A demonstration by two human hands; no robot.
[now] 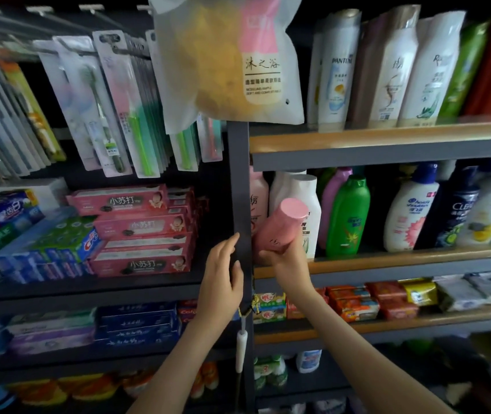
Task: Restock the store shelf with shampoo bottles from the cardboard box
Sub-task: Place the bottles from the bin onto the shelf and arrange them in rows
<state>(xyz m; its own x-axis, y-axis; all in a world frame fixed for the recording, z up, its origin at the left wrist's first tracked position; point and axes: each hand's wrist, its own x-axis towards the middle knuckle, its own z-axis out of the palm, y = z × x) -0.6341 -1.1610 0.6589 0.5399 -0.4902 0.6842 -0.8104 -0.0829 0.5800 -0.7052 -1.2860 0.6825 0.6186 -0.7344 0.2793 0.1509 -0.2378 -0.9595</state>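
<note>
The left hand (223, 273), fingers straight and loose, rests on the dark upright post (239, 189) at centre frame. Just right of it, the right hand (287, 259) grips the pink shampoo bottle (280, 224) by its lower end. The bottle is tilted before the left end of the middle shelf (387, 259). It looks like smooth, stiff plastic, likely slippery and weighty if full, so a grip round the body seems safest.

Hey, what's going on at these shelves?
A person is restocking shampoo. Their right hand grips a pink bottle, tilted, at the left end of the shampoo shelf, in front of a white bottle. Their left hand rests open against the dark upright post. The pink bottle is not yet standing.
</note>
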